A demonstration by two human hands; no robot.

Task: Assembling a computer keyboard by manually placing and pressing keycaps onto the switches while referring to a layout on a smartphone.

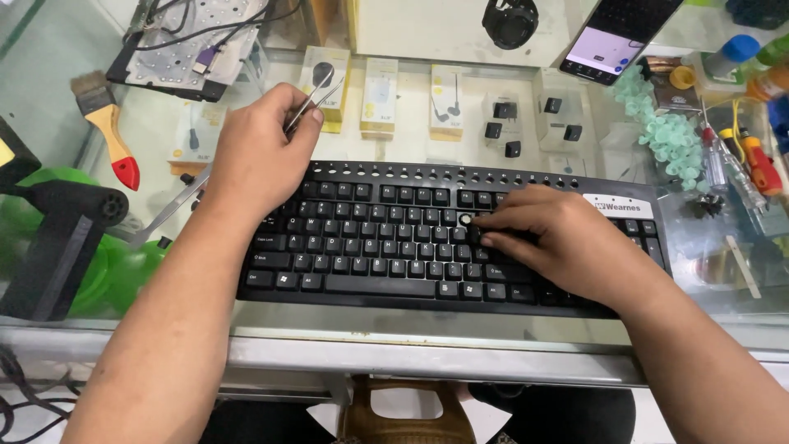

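A black keyboard point(370, 238) lies on a glass counter point(460, 329). My left hand point(259, 152) hovers over the keyboard's upper left corner and grips metal tweezers point(316, 94), tips pointing up and away. My right hand point(559, 238) rests on the right half of the keys, fingers pressing down beside a bare key socket with a pale round dome point(466, 219). One keycap is off at that spot.
A brush with a wooden and red handle point(111, 131) lies at left, near a circuit board with cables point(189, 37). Small boxed accessories point(448, 103) show under the glass. A phone point(620, 37), screwdrivers point(740, 164) and green beads point(666, 131) crowd the right.
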